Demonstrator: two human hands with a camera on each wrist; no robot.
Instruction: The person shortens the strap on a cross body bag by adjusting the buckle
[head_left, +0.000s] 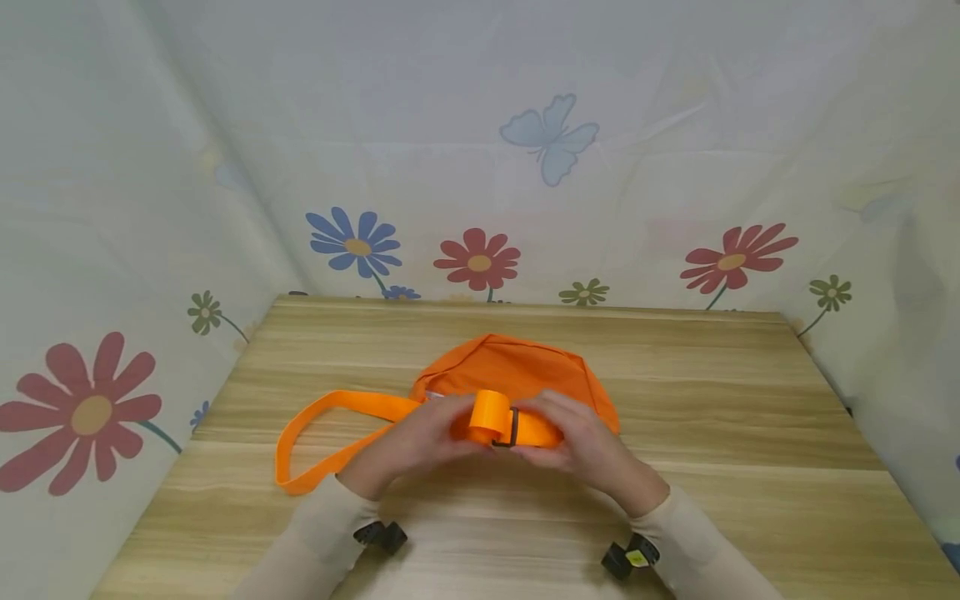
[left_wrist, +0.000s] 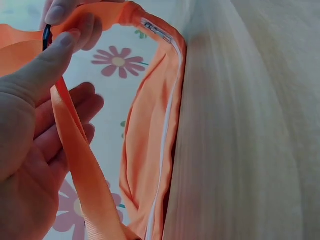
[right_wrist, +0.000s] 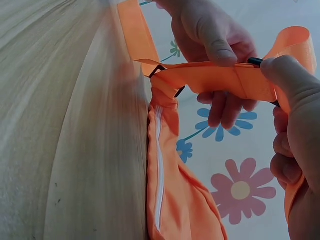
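An orange bag (head_left: pixel 517 367) with a white zipper (left_wrist: pixel 167 115) stands on the table behind both hands. Its orange strap (right_wrist: pixel 215 80) stretches between the hands and runs through a black slider buckle (head_left: pixel 513 427). My left hand (head_left: pixel 423 437) pinches the strap between thumb and fingers beside the buckle. With thumb and curled fingers, my right hand (right_wrist: pixel 305 125) grips the strap at the buckle's edge. A short loop of strap (head_left: pixel 490 412) stands up between the hands. Another black ring (right_wrist: pixel 157 71) joins the strap to the bag's end.
A long loop of the strap (head_left: pixel 283 450) lies on the wooden table (head_left: pixel 712 400) at the left. Behind the table hangs a pale curtain (head_left: pixel 420 167) printed with flowers and a butterfly. Black wrist cameras (head_left: pixel 618 561) sit at both cuffs.
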